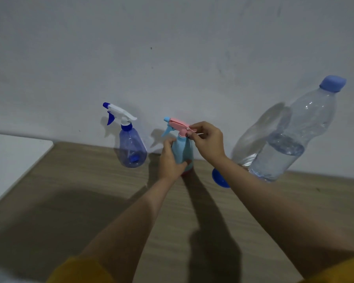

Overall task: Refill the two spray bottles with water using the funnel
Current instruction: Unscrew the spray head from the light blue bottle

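Note:
A light blue spray bottle with a pink trigger head stands on the wooden table near the wall. My left hand grips its body from the left. My right hand pinches the back of the pink head. To its left stands a clear blue spray bottle with a white and dark blue head, untouched. A large clear water bottle with a blue cap, roughly half full, stands at the right. A blue funnel lies on the table behind my right forearm, mostly hidden.
The wooden table runs up against a pale wall. A white surface adjoins the table's left edge. Yellow sleeves show at the bottom of the view.

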Demonstrator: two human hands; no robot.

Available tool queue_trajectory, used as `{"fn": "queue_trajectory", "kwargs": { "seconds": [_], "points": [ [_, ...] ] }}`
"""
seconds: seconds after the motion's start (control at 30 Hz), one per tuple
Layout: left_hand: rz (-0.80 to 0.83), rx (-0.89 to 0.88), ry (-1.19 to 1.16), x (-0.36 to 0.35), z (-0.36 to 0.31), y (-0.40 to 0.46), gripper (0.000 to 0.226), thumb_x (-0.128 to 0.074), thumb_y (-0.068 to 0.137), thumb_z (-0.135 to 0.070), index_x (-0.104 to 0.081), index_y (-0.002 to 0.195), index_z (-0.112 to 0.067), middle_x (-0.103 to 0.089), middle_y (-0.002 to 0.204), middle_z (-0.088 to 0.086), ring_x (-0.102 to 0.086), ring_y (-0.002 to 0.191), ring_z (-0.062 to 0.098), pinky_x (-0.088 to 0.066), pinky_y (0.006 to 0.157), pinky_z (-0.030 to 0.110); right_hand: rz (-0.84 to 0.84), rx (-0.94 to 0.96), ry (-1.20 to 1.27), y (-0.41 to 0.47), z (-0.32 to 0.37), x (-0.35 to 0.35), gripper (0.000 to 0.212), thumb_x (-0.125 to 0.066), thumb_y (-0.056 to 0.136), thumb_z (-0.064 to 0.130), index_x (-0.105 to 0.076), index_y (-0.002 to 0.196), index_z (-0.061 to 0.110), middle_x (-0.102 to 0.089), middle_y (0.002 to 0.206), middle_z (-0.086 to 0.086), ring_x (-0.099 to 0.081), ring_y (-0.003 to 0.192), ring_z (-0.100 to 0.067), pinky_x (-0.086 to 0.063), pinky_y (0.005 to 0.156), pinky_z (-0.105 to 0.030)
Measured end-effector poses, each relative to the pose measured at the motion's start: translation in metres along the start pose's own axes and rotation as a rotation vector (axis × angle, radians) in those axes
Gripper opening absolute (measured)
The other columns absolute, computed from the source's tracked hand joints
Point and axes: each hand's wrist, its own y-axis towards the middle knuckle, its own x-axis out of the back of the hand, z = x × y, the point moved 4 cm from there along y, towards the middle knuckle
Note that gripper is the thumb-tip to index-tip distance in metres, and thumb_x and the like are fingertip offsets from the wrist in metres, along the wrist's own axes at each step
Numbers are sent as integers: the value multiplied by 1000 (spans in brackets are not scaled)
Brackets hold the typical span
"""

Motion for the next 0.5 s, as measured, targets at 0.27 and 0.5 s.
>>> {"fn": "queue_trajectory", "kwargs": {
  "seconds": [0.27, 0.5],
  "points": [
    [-86, -12, -72, 4, -9, -10, 69, -79, 73, -20, -36, 127, -22, -52, 127, 1, -52, 117, 20, -52, 84, 31, -26, -13, 115, -6, 14, 5, 9, -74, 80, 7, -72, 89, 9, -69, 83, 1, -68, 84, -16, -59, 77, -38],
    [33, -98, -55, 22, -27, -52, 73, -82, 70, -26, -36, 127, -24, -51, 123, -6, -52, 107, 11, -41, 68, 10, -20, -16, 218, -42, 33, 40, 11, -77, 78, 11, -72, 85, 17, -72, 85, -5, -71, 85, -25, -59, 77, -47]
  ]
}}
